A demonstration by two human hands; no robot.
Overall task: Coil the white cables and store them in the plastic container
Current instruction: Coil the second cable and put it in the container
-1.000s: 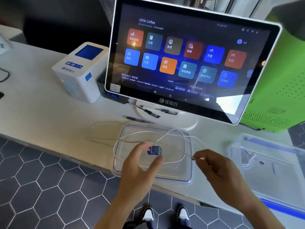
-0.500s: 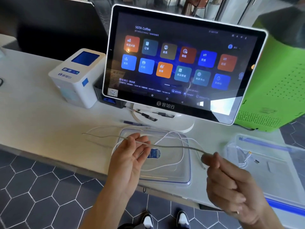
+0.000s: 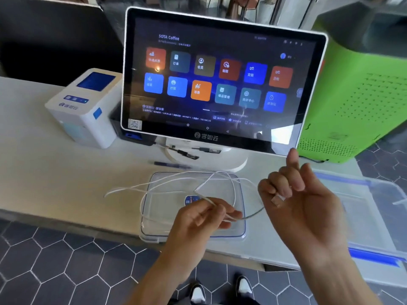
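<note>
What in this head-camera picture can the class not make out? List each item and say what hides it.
- Plastic container: head view, cut off by the right edge; contents too blurred to name.
- White cable: how many separate cables lie tangled cannot be told.
- Right hand: curled fingers hide the cable end.
- Small text on the screen: too small.

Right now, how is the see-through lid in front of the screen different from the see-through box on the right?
The lid is shallow and flat; the box is deeper, with taller walls. The lid sits right in front of the person with loose white cable draped over it; the box sits off to the right, partly cut off by the picture's edge. Both are clear plastic with blue trim, resting on the same counter.
</note>
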